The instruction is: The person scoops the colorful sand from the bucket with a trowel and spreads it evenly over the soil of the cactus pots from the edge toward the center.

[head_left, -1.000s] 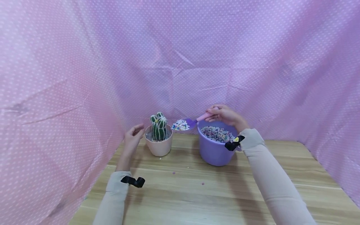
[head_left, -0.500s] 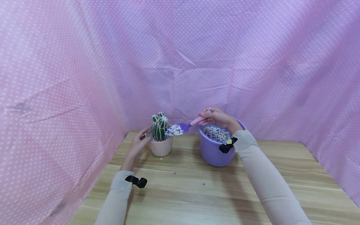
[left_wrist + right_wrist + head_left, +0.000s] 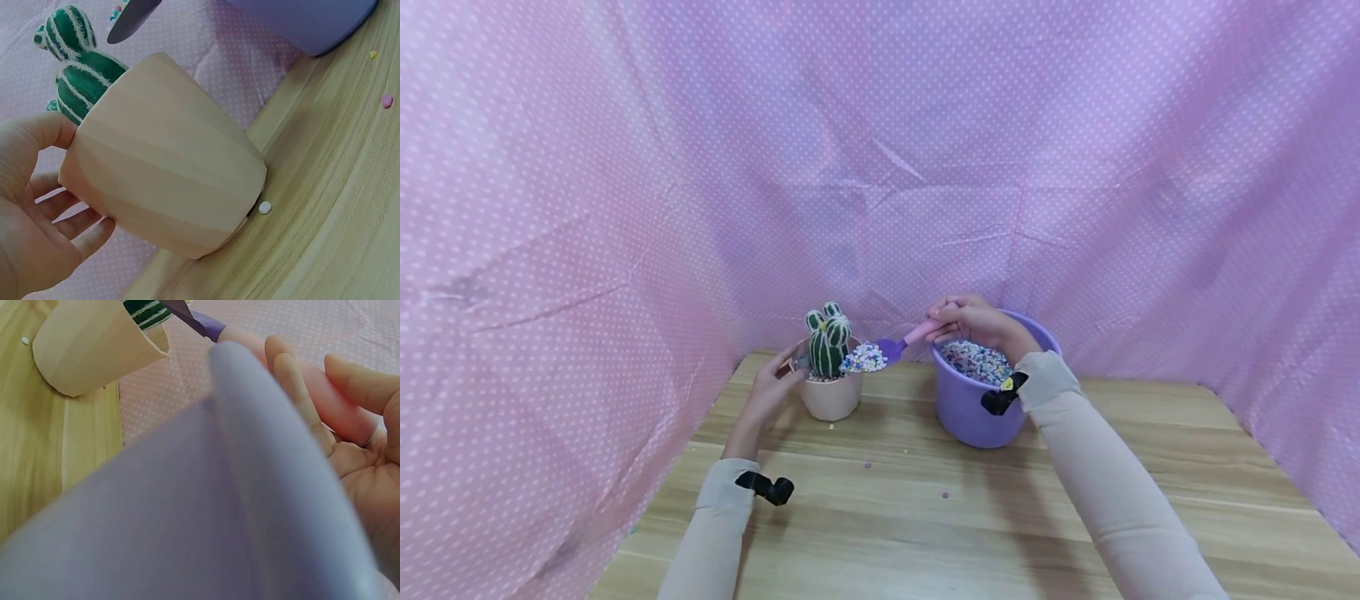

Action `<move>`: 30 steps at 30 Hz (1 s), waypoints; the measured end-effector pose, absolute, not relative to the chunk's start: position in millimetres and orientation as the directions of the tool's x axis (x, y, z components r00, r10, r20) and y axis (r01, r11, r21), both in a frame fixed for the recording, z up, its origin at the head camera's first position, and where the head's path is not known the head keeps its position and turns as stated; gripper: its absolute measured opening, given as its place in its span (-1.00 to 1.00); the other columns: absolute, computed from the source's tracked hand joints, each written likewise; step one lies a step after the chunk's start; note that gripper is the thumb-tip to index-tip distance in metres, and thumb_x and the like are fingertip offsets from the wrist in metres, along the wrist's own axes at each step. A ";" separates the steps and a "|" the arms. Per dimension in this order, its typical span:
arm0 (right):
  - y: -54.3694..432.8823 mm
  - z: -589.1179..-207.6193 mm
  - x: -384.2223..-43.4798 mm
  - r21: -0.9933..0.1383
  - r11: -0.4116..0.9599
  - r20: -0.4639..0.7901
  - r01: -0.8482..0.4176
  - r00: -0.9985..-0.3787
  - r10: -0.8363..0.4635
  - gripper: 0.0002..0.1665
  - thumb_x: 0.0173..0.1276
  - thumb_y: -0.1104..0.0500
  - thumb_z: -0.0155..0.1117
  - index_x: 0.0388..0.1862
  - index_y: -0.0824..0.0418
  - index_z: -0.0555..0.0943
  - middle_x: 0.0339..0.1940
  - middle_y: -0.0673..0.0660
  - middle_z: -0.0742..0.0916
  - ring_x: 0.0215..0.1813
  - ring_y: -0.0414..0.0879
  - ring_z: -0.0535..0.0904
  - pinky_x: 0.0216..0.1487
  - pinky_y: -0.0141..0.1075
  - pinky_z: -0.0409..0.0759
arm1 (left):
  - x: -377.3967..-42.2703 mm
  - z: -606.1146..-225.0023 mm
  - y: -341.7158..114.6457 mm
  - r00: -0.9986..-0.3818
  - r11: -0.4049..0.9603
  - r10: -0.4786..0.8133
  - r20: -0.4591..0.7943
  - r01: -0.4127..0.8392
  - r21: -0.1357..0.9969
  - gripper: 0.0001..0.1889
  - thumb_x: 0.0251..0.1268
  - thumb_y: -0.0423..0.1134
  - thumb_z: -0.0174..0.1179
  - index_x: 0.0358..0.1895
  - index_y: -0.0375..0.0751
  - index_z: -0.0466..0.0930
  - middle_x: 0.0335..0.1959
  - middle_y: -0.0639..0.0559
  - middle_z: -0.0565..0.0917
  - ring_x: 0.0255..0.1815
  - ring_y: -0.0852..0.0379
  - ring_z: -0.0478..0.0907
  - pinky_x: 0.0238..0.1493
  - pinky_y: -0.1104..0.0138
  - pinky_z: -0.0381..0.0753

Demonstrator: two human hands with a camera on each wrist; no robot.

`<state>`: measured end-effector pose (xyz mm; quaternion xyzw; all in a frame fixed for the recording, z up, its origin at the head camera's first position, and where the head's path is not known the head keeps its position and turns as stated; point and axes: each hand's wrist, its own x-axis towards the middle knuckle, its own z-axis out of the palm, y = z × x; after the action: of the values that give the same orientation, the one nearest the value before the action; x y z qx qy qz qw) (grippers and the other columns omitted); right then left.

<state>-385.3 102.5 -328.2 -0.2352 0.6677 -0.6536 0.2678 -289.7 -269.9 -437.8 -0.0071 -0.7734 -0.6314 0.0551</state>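
My right hand [image 3: 981, 323] grips the pink handle of a small purple trowel [image 3: 891, 350], its blade heaped with multicoloured pebbles [image 3: 865, 357]. The blade hangs over the right rim of a pale peach flower pot [image 3: 832, 398], beside a green striped cactus [image 3: 828, 350]. The left hand [image 3: 47, 200] holds the pot at its left side, thumb at the rim and fingers against the outer wall. Below my right wrist stands a purple bucket [image 3: 970, 412] with more pebbles inside. Its wall and rim [image 3: 269, 462] fill much of the right wrist view.
A few stray pebbles lie on the wooden table [image 3: 887, 533], among them a white one [image 3: 265, 207] by the pot's base and a pink one [image 3: 387, 100]. Pink dotted cloth [image 3: 940, 208] rises behind and along both sides.
The trowel, with its load of pebbles, has moved left and down from beside the pot to over its rim. My left hand has come right and taken hold of the pot.
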 end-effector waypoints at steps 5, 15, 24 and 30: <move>100.6 -329.5 -386.3 -0.998 0.049 -0.052 0.026 -0.744 -0.666 -0.82 0.59 0.40 -0.05 0.03 0.45 0.48 -0.24 0.18 0.85 -0.20 -0.05 0.82 -0.02 -0.25 0.81 | -290.4 -439.3 -271.6 -0.995 0.189 -0.051 0.083 0.072 0.979 -0.30 0.46 -0.36 0.11 0.61 -0.23 0.12 0.58 -0.38 0.20 0.59 -0.26 0.20 0.43 0.31 0.42; 92.9 -327.2 -383.3 -0.996 0.087 -0.072 0.020 -0.761 -0.645 -0.79 0.59 0.39 -0.05 0.06 0.50 0.45 -0.29 0.17 0.85 -0.20 -0.02 0.81 -0.01 -0.23 0.81 | -290.6 -440.9 -276.2 -0.991 0.246 -0.021 0.131 0.122 0.962 -0.31 0.46 -0.35 0.12 0.61 -0.23 0.12 0.59 -0.36 0.20 0.56 -0.30 0.25 0.39 0.37 0.47; 85.6 -331.5 -388.3 -0.994 0.100 -0.093 0.038 -0.768 -0.634 -0.84 0.58 0.37 0.01 -0.17 0.31 0.56 -0.34 0.16 0.84 -0.26 -0.07 0.82 0.04 -0.16 0.80 | -292.7 -443.6 -276.6 -0.992 0.262 -0.012 0.127 0.119 0.958 -0.30 0.46 -0.32 0.12 0.61 -0.22 0.12 0.60 -0.33 0.19 0.57 -0.29 0.24 0.47 0.24 0.43; 82.4 -332.0 -388.6 -0.994 0.097 -0.093 0.040 -0.767 -0.635 -0.85 0.59 0.36 0.00 -0.18 0.31 0.53 -0.36 0.14 0.84 -0.27 -0.07 0.82 -0.12 -0.30 0.82 | -286.8 -434.6 -273.4 -0.993 0.251 -0.022 0.116 0.106 0.962 -0.31 0.46 -0.34 0.12 0.60 -0.25 0.12 0.61 -0.32 0.17 0.58 -0.30 0.22 0.41 0.34 0.45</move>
<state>-388.6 82.4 -332.0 -0.2153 0.6917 -0.6364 0.2651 -286.8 -273.4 -434.6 -0.0268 -0.7892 -0.6113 0.0525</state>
